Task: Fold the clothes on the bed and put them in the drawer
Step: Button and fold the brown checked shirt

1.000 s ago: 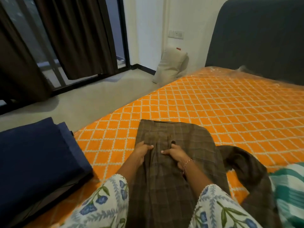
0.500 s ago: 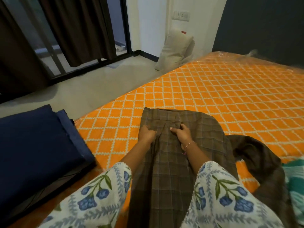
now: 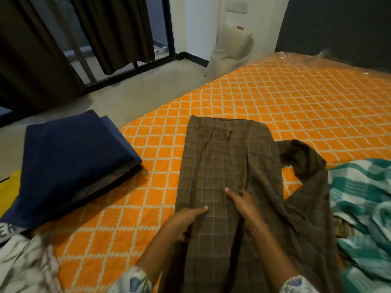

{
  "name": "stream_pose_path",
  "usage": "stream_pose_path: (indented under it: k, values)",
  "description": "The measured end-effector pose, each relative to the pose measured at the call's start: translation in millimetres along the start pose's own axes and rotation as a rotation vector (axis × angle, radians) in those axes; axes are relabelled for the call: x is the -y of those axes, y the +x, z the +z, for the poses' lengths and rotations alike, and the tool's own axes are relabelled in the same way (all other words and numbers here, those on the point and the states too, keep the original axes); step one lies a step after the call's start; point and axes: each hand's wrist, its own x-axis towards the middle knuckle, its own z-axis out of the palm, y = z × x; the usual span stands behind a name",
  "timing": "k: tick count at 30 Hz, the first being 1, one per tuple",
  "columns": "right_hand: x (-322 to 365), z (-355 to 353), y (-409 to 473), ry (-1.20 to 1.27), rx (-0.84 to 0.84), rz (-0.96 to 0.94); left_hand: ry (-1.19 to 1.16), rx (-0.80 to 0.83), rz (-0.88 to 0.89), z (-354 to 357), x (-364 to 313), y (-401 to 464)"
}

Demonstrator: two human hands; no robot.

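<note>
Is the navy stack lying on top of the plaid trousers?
No. The navy stack lies apart, left of the plaid trousers, with orange bedcover showing between them.
</note>
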Motion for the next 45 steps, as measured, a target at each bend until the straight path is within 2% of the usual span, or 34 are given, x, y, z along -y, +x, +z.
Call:
stream_pose_path:
  k: [3,5,8,10,12,15,19,21,24,27,30,32,34,35,39,41,43,45]
  values:
    - [-30.8,4.3,-35.0,-0.038,-0.228,-0.255,-0.041,-0.180,0.263,16.1,45.2,-23.0]
    - [-40.3,4.6,-46.1,-0.084,-0.312,-0.342,0.042,-0.369,0.386,22.5,65.7,-32.9]
    - [-48.5,3.5,-55.5,-0.331,-0.396,-0.404,0.493,-0.753,0.409,32.9,76.5,-51.6]
    - [-59.7,10.4,-70.3,-0.630,-0.454,-0.631,0.752,-0.920,0.602,44.0,80.9,-56.4]
    - [-75.8,18.3,-82.6,-0.834,-0.344,-0.781,0.928,-0.860,0.722,55.7,86.9,-51.7]
    - [-93.8,9.7,-81.6,-0.992,-0.211,-0.681,1.001,-0.767,0.648,61.6,106.9,-48.0]
    - [-89.1,-12.8,-84.1,-0.779,-0.343,-0.499,0.945,-0.831,0.682,66.6,144.9,-60.2]
    - [-77.7,-10.4,-92.7,-0.647,-0.389,-0.352,1.061,-0.783,0.694,73.0,159.7,-61.1]
    - [-61.5,-9.0,-91.9,-0.512,-0.245,-0.272,1.202,-0.677,0.699,72.0,179.7,-55.7]
    - [-53.0,-22.0,-81.8,-0.515,-0.224,-0.299,1.249,-0.579,0.684,61.7,191.3,-53.8]
    - [-56.3,-21.1,-82.6,-0.714,-0.323,-0.371,1.295,-0.500,0.672,59.2,188.6,-59.9]
    - [-62.5,-11.4,-93.6,-0.875,-0.353,-0.544,1.292,-0.539,0.708,59.6,179.7,-62.2]
    - [-79.2,-1.3,-102.1,-1.029,-0.155,-0.685,1.254,-0.614,0.730,58.0,170.9,-56.2]
    - [-88.4,-2.8,-103.1,-1.107,-0.069,-0.694,1.243,-0.618,0.701,57.8,166.8,-51.7]
    - [-107.2,-28.5,-88.4,-1.292,0.000,-0.640,1.280,-0.560,0.643,52.1,175.3,-37.5]
    - [-100.0,-37.3,-91.6,-1.242,-0.057,-0.689,1.244,-0.609,0.695,55.0,173.3,-36.9]
    - [-87.4,-52.6,-87.5,-1.088,-0.321,-0.782,1.158,-0.724,0.783,71.5,151.9,-36.8]
    - [-72.4,-77.8,-72.0,-0.923,-0.598,-0.770,1.107,-0.711,0.883,99.5,111.6,-35.0]
